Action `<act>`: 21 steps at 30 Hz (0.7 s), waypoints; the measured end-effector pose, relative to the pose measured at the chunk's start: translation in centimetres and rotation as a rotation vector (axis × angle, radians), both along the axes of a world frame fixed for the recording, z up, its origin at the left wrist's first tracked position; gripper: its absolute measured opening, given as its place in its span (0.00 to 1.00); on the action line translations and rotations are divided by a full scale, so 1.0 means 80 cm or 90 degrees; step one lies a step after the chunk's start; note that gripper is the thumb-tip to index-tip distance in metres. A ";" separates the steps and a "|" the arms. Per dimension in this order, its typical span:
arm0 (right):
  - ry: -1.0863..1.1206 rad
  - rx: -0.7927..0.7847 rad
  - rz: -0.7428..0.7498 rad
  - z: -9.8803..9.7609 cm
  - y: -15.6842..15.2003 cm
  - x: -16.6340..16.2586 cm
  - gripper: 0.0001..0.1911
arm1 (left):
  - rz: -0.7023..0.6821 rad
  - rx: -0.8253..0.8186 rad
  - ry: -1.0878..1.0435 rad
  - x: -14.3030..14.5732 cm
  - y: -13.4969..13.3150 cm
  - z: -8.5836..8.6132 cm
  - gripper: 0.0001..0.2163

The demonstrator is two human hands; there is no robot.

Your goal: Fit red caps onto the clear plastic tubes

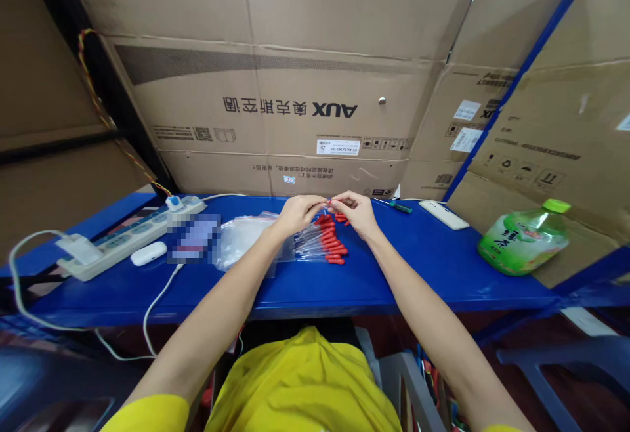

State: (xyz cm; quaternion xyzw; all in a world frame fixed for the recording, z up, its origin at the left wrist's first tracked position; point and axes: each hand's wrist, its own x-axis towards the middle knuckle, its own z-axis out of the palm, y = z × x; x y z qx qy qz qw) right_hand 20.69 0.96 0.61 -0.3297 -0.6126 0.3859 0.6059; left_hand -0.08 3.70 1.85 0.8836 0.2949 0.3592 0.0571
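My left hand [299, 212] and my right hand [356, 211] meet fingertip to fingertip above the blue tabletop. Both are closed in a pinch. A bit of red shows at the right fingertips, seemingly a small red piece like those on the table. What the left fingers pinch is mostly hidden. Just below the hands lies a fanned row of thin clear tubes with red ends [335, 247], the red ends pointing right. A few more small red pieces [341, 218] lie beside my right hand. Clear plastic bags [243, 238] spread out under my left forearm.
On the left are a power strip [142, 235], a white oval case [148, 253] and a phone with a cable, partly blurred. A green-handled screwdriver [399, 207], a white slab [443, 215] and a green bottle [524, 238] are at right. Cardboard [295, 84] walls the back.
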 end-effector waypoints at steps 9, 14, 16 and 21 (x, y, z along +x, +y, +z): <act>0.030 0.029 -0.028 0.003 -0.002 -0.005 0.22 | -0.021 -0.003 -0.064 0.011 -0.005 0.002 0.17; 0.003 0.036 -0.047 0.002 0.000 -0.004 0.23 | -0.002 0.004 -0.055 0.013 -0.003 -0.001 0.16; -0.003 0.035 -0.038 0.001 0.001 -0.004 0.23 | 0.005 0.014 -0.040 0.010 -0.001 -0.002 0.16; 0.000 0.039 -0.028 0.001 0.001 -0.004 0.22 | 0.014 0.043 -0.015 0.006 0.000 -0.002 0.17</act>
